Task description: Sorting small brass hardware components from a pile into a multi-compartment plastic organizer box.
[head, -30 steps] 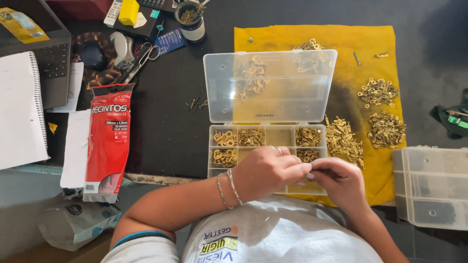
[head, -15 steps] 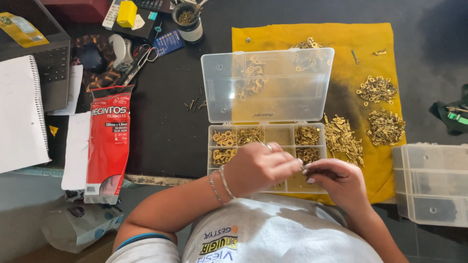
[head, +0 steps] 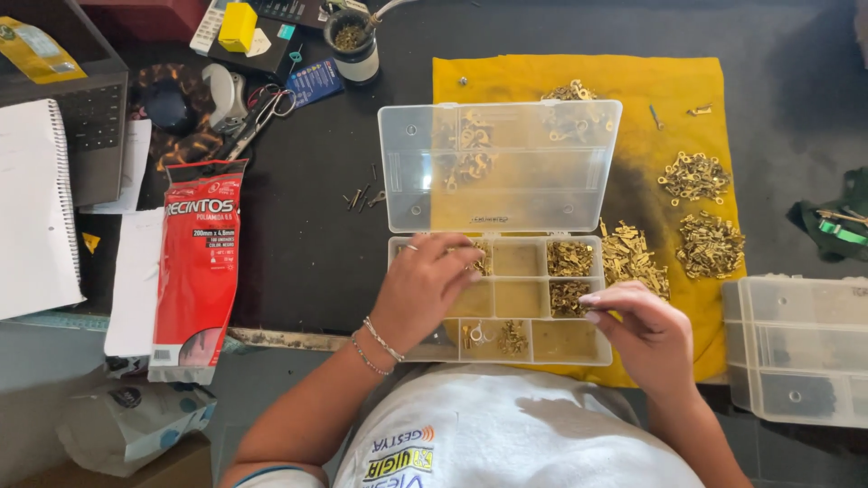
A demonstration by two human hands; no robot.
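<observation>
A clear plastic organiser box (head: 533, 352) lies open on a yellow cloth (head: 669, 81), its lid (head: 499, 167) tilted up at the back. Its compartments hold small brass parts (head: 570, 258). My left hand (head: 425, 287) rests over the left compartments, fingers curled down onto the parts there; I cannot tell whether it grips any. My right hand (head: 637, 330) hovers at the box's right edge, thumb and fingers pinched together, apparently on a small part. Bracelets circle my left wrist.
Piles of brass parts (head: 710, 244) lie on the cloth to the right. A second clear box (head: 796, 352) stands at the right edge. A red packet (head: 197, 271), a notebook (head: 32, 208), scissors (head: 258, 113) and a small jar (head: 353, 41) sit to the left and behind.
My left hand has slid left and back over the left compartments. My right hand has lifted slightly off the box's right side.
</observation>
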